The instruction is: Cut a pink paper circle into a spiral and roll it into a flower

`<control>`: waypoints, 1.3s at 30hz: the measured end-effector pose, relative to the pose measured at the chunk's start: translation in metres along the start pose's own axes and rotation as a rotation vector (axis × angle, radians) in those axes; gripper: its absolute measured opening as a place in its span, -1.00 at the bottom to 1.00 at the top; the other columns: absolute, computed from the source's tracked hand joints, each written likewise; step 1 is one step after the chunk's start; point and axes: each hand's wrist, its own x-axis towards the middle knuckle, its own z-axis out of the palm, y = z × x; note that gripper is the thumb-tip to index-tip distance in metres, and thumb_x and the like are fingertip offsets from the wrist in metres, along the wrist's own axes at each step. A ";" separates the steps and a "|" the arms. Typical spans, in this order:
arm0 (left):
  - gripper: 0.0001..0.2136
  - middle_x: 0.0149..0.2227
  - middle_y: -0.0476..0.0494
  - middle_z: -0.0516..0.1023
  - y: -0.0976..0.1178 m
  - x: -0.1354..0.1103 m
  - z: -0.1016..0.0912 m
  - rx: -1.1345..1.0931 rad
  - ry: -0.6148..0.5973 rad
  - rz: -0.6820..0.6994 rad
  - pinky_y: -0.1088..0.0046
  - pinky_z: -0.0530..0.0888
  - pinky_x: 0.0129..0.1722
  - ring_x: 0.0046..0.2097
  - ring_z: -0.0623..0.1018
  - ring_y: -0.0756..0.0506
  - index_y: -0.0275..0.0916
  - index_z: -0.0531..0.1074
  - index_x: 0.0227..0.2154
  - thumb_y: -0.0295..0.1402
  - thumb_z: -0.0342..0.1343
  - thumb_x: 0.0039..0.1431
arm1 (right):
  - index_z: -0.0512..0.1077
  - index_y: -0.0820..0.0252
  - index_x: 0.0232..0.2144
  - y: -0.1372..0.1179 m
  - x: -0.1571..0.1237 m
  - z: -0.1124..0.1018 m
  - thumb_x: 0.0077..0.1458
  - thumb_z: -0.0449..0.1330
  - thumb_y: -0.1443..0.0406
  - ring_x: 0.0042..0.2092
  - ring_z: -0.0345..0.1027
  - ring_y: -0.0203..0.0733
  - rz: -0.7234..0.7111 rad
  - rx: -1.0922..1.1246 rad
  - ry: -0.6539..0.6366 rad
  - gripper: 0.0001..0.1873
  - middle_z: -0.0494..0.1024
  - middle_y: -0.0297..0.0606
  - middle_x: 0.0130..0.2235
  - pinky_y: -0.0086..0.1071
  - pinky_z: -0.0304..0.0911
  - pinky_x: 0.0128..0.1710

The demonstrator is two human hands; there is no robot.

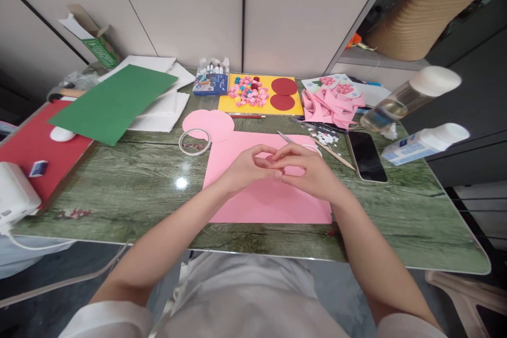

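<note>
My left hand (253, 169) and my right hand (307, 169) meet above a pink sheet of paper (261, 203). Their fingers are curled, with the tips touching each other. Anything pinched there is too small or too hidden to make out. Just behind my right hand lies a pair of scissors (284, 137), its blades showing and its white handles partly covered by the hand. Left of the sheet are overlapping pink paper circles (214, 124), and a whitish ring (181, 143), like a roll of tape, lies against them.
Behind are a yellow sheet (225, 103) bearing pompoms (249, 92) and dark red circles (282, 102). Pink scraps (330, 105), a wooden stick (336, 156), a phone (367, 156) and bottles (423, 145) stand right. Left lie green card (119, 100) and red card (24, 137).
</note>
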 end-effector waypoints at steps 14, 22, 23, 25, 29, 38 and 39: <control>-0.58 -0.31 -0.15 0.57 -0.002 -0.001 0.004 -0.109 0.024 0.025 0.24 0.37 -0.05 -0.22 0.56 -0.09 -0.26 0.35 -0.14 -0.39 0.28 -0.12 | 0.41 0.11 -0.45 0.002 0.000 0.004 -0.05 0.25 0.37 -0.16 0.34 -0.18 0.067 -0.098 0.162 -0.92 0.43 -0.28 -0.25 -0.22 0.29 -0.13; -0.57 -0.34 -0.12 0.57 -0.006 -0.001 0.008 -0.138 0.047 0.006 0.27 0.38 -0.10 -0.27 0.55 -0.07 -0.26 0.36 -0.18 -0.39 0.32 -0.17 | 0.27 0.15 -0.54 0.001 0.001 0.007 -0.08 0.26 0.39 -0.21 0.31 -0.21 0.064 -0.114 0.151 -0.81 0.40 -0.29 -0.29 -0.28 0.25 -0.20; -0.57 -0.35 -0.12 0.57 -0.005 -0.001 0.008 -0.134 0.050 0.003 0.27 0.38 -0.11 -0.28 0.55 -0.07 -0.26 0.36 -0.18 -0.38 0.32 -0.17 | 0.28 0.15 -0.53 0.001 0.001 0.007 -0.07 0.25 0.38 -0.22 0.31 -0.21 0.066 -0.108 0.145 -0.82 0.39 -0.29 -0.29 -0.28 0.26 -0.20; -0.59 -0.35 -0.12 0.58 -0.004 0.000 0.007 -0.126 0.049 0.006 0.27 0.38 -0.11 -0.29 0.55 -0.06 -0.26 0.36 -0.19 -0.36 0.31 -0.16 | 0.32 0.13 -0.50 0.001 0.001 0.006 -0.05 0.24 0.35 -0.23 0.31 -0.22 0.073 -0.092 0.128 -0.87 0.39 -0.30 -0.29 -0.28 0.27 -0.20; -0.60 -0.36 -0.12 0.58 -0.001 0.000 0.003 -0.114 0.024 0.037 0.24 0.37 -0.08 -0.27 0.57 -0.09 -0.25 0.35 -0.18 -0.35 0.30 -0.13 | 0.46 0.04 -0.34 0.001 0.000 -0.001 0.00 0.22 0.31 -0.19 0.33 -0.20 0.066 -0.040 0.076 -0.89 0.41 -0.29 -0.24 -0.22 0.31 -0.14; -0.60 -0.38 -0.11 0.58 0.005 -0.002 -0.002 0.046 0.065 0.030 0.24 0.38 -0.12 -0.28 0.57 -0.12 -0.23 0.35 -0.18 -0.34 0.29 -0.14 | 0.49 -0.03 -0.20 0.006 -0.002 -0.005 0.08 0.17 0.29 -0.11 0.35 -0.20 0.028 0.046 -0.005 -0.79 0.44 -0.27 -0.17 -0.19 0.33 -0.08; -0.60 -0.36 -0.12 0.58 0.005 -0.001 -0.001 0.039 0.079 0.043 0.24 0.38 -0.10 -0.26 0.57 -0.12 -0.22 0.35 -0.17 -0.33 0.28 -0.13 | 0.49 -0.02 -0.22 0.006 -0.002 -0.003 0.08 0.17 0.28 -0.12 0.35 -0.20 0.034 0.031 0.035 -0.81 0.44 -0.27 -0.18 -0.19 0.33 -0.08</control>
